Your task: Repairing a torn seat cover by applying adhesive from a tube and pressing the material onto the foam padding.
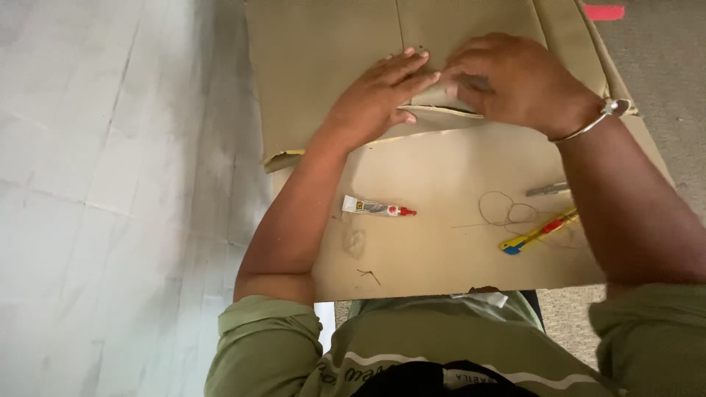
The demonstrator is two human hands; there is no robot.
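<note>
My left hand [379,95] lies flat with its fingers stretched out on a small piece of cardboard [438,101], pressing it down onto a large brown cardboard sheet [323,51]. My right hand [515,77] curls over the same small piece from the right, fingertips meeting the left hand's. A thin metal bangle [592,125] sits on my right wrist. Most of the small piece is hidden under both hands.
A lighter cardboard sheet [441,242] lies over my lap. On it are a small white glue tube with a red cap [375,209], a loop of thin thread [507,209], a yellow cutter [537,234] and a grey metal tool [548,190]. Pale tiled floor [110,184] lies left.
</note>
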